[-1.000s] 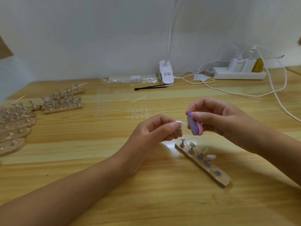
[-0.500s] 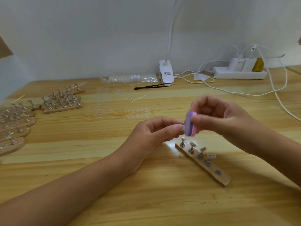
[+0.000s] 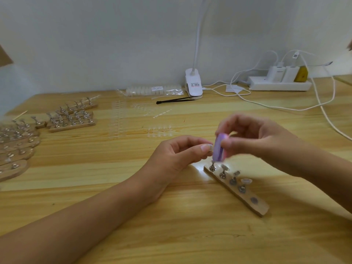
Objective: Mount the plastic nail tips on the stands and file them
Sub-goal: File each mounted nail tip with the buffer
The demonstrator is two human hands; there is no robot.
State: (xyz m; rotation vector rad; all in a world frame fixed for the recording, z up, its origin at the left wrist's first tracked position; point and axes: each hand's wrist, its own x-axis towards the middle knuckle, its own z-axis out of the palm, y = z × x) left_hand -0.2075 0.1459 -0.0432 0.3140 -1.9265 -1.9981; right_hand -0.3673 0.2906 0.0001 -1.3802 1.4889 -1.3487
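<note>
While the left hand [image 3: 177,155] pinches 1 nail tip [image 3: 210,147] just above the wooden strip [image 3: 261,208], the right hand [image 3: 253,138] grips a purple file block [image 3: 219,147] against it; 4 stands [image 3: 222,173] sit on the strip, 1 socket [image 3: 254,200] empty; filing seems midway.

A nail-craft workbench: rows of nail-tip stands [image 3: 72,121] on a wooden desk [image 3: 171,235].

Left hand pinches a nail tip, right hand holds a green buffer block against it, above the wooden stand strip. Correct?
Not green: the head view shows a purple-and-pink buffer block in the right hand. Left hand, nail tip and wooden stand strip are as stated.
</note>
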